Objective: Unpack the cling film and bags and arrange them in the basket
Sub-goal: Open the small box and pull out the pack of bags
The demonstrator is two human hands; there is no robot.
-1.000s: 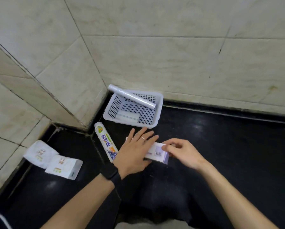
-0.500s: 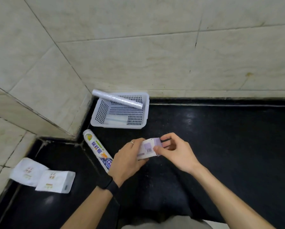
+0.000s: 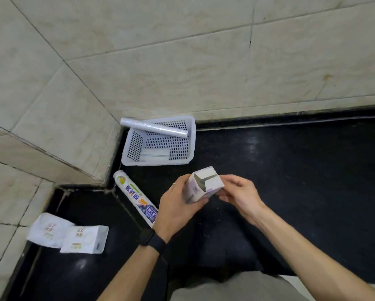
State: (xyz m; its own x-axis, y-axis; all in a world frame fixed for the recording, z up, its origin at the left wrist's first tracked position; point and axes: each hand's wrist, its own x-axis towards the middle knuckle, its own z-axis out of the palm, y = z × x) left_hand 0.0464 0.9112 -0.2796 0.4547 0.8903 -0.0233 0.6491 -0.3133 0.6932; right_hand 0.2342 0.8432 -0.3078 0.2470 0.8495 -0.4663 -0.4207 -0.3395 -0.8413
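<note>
A white and purple carton is held above the black counter, its end flap open toward me. My left hand grips its left side, and my right hand holds its right end with the fingertips. A white perforated basket stands in the corner by the tiled wall. A clear roll of film lies slanted across the basket's far rim, and a flat pack of bags rests on its floor. A wrapped cling film roll with a printed label lies on the counter to the left of my left hand.
Two white paper packets lie at the lower left near a tiled ledge. Tiled walls close the back and left. Black counter stretches to the right of the basket.
The carton was lifted off the counter and turned upright in both hands, and its end flap now stands open. The camera view has shifted closer and to the left.
</note>
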